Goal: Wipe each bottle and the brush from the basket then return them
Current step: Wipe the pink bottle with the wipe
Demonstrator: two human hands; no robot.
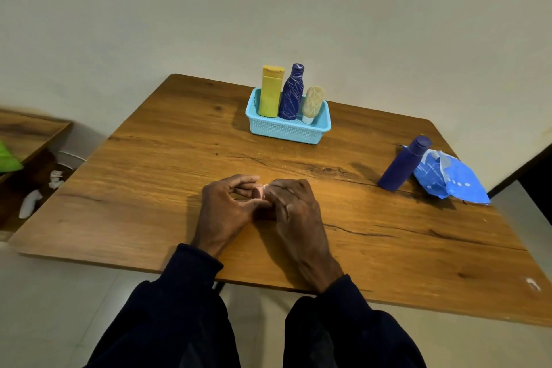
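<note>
On the wooden bench [134,188] the pale-blue basket [288,130] (three bottles [291,92] upright inside) stands at the far side, while nearer, the left grip [224,209] and right grip [295,212] curl together, pinching a small pink cylinder [259,193] between them.

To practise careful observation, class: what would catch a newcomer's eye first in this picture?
The pale blue basket at the far side of the table holds a yellow bottle, a dark blue bottle and a cream bottle upright. At the near centre, the left hand and right hand together hold a small pink item. At the right stands a purple bottle beside a blue packet.
</note>
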